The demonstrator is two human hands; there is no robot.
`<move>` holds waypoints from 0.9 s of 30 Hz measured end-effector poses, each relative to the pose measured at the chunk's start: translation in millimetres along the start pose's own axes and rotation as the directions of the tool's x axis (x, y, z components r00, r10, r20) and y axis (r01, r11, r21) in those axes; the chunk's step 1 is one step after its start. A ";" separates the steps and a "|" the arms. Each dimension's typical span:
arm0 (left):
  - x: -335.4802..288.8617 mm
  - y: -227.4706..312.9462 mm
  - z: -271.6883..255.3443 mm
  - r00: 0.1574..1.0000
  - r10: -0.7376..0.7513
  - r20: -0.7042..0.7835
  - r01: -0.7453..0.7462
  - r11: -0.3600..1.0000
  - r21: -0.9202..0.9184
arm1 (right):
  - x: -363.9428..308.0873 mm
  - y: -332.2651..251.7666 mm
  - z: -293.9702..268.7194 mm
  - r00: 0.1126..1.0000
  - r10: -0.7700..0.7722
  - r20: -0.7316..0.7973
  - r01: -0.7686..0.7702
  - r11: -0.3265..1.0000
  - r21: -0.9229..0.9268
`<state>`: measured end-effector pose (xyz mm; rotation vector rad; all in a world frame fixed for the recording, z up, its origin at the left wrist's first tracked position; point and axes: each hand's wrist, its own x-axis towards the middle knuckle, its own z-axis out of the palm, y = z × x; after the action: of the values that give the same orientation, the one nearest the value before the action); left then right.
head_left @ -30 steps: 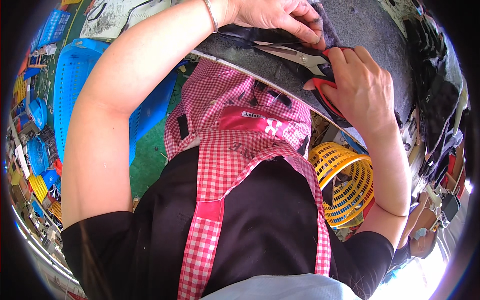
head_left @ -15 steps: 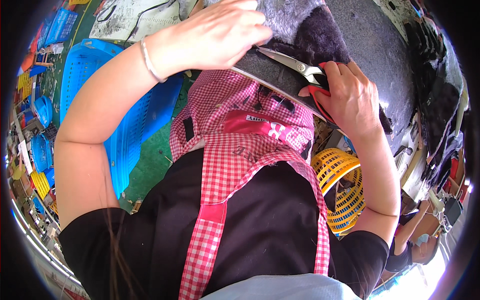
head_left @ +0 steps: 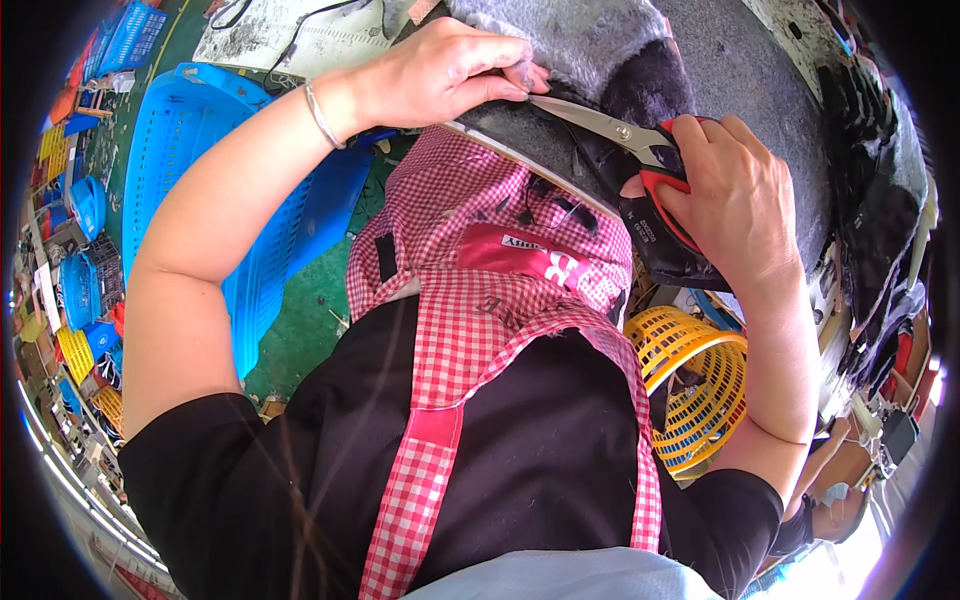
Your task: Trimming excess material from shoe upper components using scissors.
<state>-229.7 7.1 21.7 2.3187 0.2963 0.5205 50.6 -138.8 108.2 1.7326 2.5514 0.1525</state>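
Observation:
My right hand [head_left: 740,195] grips red-handled scissors [head_left: 610,128], with thumb and fingers through the handle loops. The silver blades lie close together and point left. Their tips reach the fingertips of my left hand [head_left: 450,75], whose thumb and fingers are pinched together; what they hold is hidden. Just behind these fingertips lies a grey plush piece [head_left: 600,45], with a darker furry part [head_left: 648,85] on its right. Below the scissors handle, a black strip with pale print [head_left: 655,235] hangs over the table edge.
Dark grey cloth covers the worktable [head_left: 750,80]. Black furry material [head_left: 870,180] heaps at the right. A blue crate [head_left: 190,190] stands at the left, and a yellow basket [head_left: 690,350] sits below my right forearm. Another person [head_left: 835,510] is at the lower right.
My right hand and the scissors have shifted right and slightly down. My left hand has moved lower, its fingertips now beside the blade tips. More of the black printed strip shows.

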 end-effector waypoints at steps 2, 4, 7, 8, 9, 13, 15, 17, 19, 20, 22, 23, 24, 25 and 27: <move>5.9 1.9 -2.9 1.000 0.003 0.017 -0.003 1.000 0.013 | 0.9 6.4 2.6 1.000 -0.020 -0.008 0.020 1.000 0.013; 13.5 9.4 -5.1 0.998 -0.041 0.052 0.041 0.999 0.002 | 3.1 10.8 2.1 0.999 -0.045 -0.021 0.045 0.999 0.024; 26.1 9.6 -10.6 0.986 -0.070 0.150 0.049 0.990 0.136 | 9.1 15.2 -4.2 0.998 -0.069 -0.011 0.070 0.998 0.008; 35.4 17.8 -14.9 0.992 0.081 0.098 -0.092 0.990 0.108 | 11.7 17.1 -5.5 0.997 -0.081 -0.013 0.081 0.997 0.008; 36.8 16.3 -14.3 0.993 0.077 0.095 -0.087 0.991 0.106 | 13.7 18.4 -5.7 0.996 -0.093 -0.015 0.093 0.996 0.008; 44.3 9.5 -16.6 0.992 0.059 0.111 -0.058 0.998 -0.008 | 0.1 10.9 2.3 0.998 0.040 0.056 -0.046 0.993 0.106; 45.6 10.4 -17.6 0.992 0.073 0.103 -0.071 0.997 -0.023 | -0.9 0.7 5.1 0.994 0.074 0.083 -0.084 0.988 0.127; 53.6 12.3 -18.9 0.987 0.055 0.151 -0.054 0.999 -0.011 | -2.8 -8.6 6.8 0.987 0.146 0.072 -0.158 0.964 0.214; 56.7 17.1 -17.3 0.980 0.027 0.197 -0.030 1.000 0.010 | -7.6 -9.8 9.9 0.978 0.172 0.118 -0.194 0.959 0.207; 56.4 21.0 -16.0 0.977 0.074 0.198 -0.092 0.992 0.086 | -10.4 -9.6 9.2 0.976 0.177 0.125 -0.202 0.952 0.230; 71.3 43.8 -19.2 0.910 -0.079 0.408 0.005 0.984 0.180 | -16.5 -4.2 8.6 0.970 0.201 0.136 -0.230 0.940 0.253; 72.4 49.6 -16.2 0.900 -0.052 0.432 -0.049 0.974 0.220 | -18.3 0.6 6.2 0.987 0.126 0.097 -0.147 0.956 0.255; 75.1 49.6 -12.8 0.898 -0.015 0.439 -0.088 0.973 0.212 | -20.4 5.0 5.3 0.997 0.052 0.057 -0.065 0.965 0.253; 77.5 48.5 -10.4 0.895 0.027 0.446 -0.131 0.970 0.204 | -21.8 8.4 6.5 0.997 0.058 0.057 -0.070 0.964 0.256; 77.7 40.8 -12.4 0.901 0.007 0.434 -0.040 0.997 0.068 | -20.0 16.4 11.7 0.998 -0.018 -0.055 0.030 0.973 0.229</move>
<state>-163.4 13.4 80.4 2.4368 0.0722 -0.0089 74.3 -150.8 98.2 1.7922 2.7211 -0.1051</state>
